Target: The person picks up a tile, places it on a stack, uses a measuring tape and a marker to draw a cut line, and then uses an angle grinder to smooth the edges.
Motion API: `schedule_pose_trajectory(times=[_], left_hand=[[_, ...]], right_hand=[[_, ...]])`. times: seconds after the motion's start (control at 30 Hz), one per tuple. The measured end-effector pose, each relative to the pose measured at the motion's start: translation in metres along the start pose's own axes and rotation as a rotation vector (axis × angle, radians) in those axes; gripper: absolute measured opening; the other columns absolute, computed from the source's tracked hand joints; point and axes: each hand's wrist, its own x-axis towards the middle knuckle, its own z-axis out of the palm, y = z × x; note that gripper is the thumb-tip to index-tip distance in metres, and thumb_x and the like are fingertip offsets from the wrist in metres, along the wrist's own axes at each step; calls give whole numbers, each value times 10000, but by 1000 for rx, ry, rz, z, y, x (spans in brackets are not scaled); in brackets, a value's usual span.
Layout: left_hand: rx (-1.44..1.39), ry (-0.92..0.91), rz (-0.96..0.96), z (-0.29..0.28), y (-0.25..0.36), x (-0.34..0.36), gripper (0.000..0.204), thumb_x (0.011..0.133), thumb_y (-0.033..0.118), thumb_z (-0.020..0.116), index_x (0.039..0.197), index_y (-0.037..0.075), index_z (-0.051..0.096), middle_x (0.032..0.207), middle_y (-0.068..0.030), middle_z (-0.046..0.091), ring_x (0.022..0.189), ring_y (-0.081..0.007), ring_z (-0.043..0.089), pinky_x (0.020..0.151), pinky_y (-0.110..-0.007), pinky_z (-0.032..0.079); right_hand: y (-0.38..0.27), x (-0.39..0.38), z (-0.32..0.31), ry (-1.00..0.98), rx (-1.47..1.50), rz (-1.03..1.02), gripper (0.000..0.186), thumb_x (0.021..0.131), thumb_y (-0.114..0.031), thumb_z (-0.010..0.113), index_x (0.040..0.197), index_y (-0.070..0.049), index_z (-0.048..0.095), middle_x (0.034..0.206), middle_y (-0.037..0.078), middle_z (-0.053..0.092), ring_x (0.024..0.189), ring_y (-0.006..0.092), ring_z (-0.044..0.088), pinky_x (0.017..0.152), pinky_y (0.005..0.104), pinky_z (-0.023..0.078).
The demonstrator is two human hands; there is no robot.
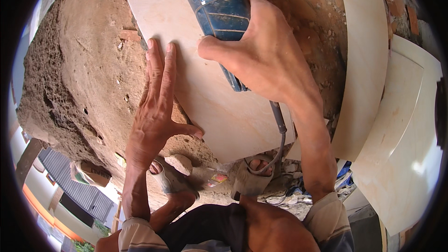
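Observation:
A blue corded angle grinder (pixel 226 11) is in my right hand (pixel 273 51), which wraps over its body from the right with the thumb on the near side. The tool's front end lies beyond the top of the view. Beneath it lies a large cream tile (pixel 228 126) with faint marbling. My left hand (pixel 156 98) rests along the tile's left edge, fingers stretched forward and thumb spread out to the right. From the grinder's rear a dark cord (pixel 283 128) runs down toward my right foot.
Several cream tile pieces (pixel 361 79) lie or lean at the right. Rough packed earth (pixel 98 65) rises on the left. My sandalled feet (pixel 254 177) are close to the tile's near edge, with a pale stone (pixel 178 163) and scattered rubble around them.

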Motion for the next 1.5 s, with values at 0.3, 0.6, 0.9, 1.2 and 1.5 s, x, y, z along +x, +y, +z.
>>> schedule_pose_trajectory(times=[0.3, 0.6, 0.9, 1.2, 1.5], left_hand=[[17, -19, -2, 1, -2, 0, 1728, 329, 232, 1050, 1778, 197, 110, 1831, -205, -36, 1687, -388, 23, 1378, -528, 207], [28, 20, 18, 5, -3, -1, 1720, 316, 185, 1045, 1776, 230, 135, 1835, -183, -14, 1684, -376, 77, 1364, -525, 267], [17, 35, 50, 6, -5, -1, 1716, 319, 166, 1047, 1775, 260, 144, 1839, -163, -9, 1682, -371, 91, 1356, -522, 294], [-6, 47, 64, 8, -8, -3, 1698, 325, 147, 1040, 1774, 244, 160, 1835, -179, 10, 1683, -363, 94, 1360, -519, 282], [-20, 66, 108, 11, -11, -3, 1681, 344, 142, 1046, 1772, 267, 168, 1838, -159, 22, 1686, -345, 85, 1363, -522, 275]], right_hand=[[-3, -12, -8, -117, 83, 82, 591, 799, -281, 782, 1140, 158, 584, 820, 269, 729, 748, 380, 781, 743, 455, 647], [2, -33, -4, -82, 127, 149, 590, 778, -309, 857, 1157, 68, 608, 885, 195, 691, 703, 293, 699, 723, 437, 586], [11, -55, -2, -34, 115, 90, 610, 779, -279, 859, 1217, 56, 599, 992, 221, 697, 849, 333, 704, 843, 461, 578], [9, -70, -4, -74, 188, 183, 626, 784, -254, 867, 1256, 55, 596, 1029, 188, 706, 875, 270, 699, 852, 435, 581], [11, -82, -7, -68, 202, 184, 637, 784, -250, 862, 1261, 73, 589, 1020, 194, 701, 866, 278, 695, 840, 428, 583]])
